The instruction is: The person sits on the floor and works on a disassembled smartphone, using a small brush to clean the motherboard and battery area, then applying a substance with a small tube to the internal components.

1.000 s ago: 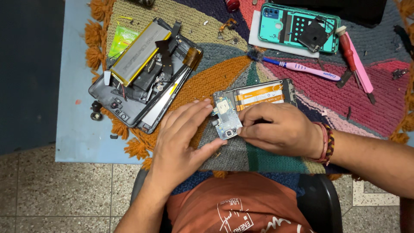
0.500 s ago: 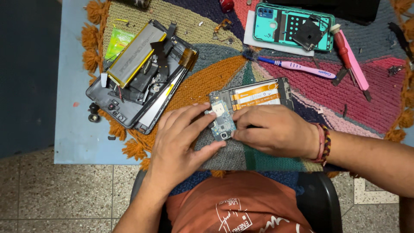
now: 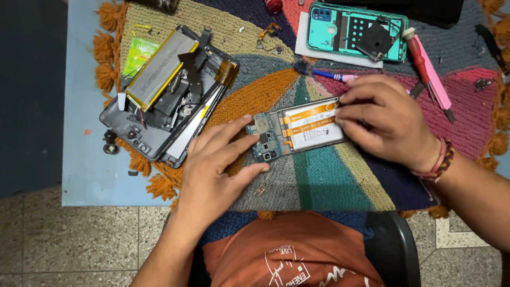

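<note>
The right hand point(image 3: 390, 125) is covering the right end of the opened phone point(image 3: 297, 132), so its fingertips' exact grip there is hard to make out; they are curling loosely onto that edge. The left hand point(image 3: 212, 170) is lying flat and spread, fingertips touching the phone's circuit-board end. The phone is lying between both hands, showing a white battery label crossed by orange strips. Beyond the right hand, a teal back cover point(image 3: 353, 26) is resting on white paper, partly cut off.
</note>
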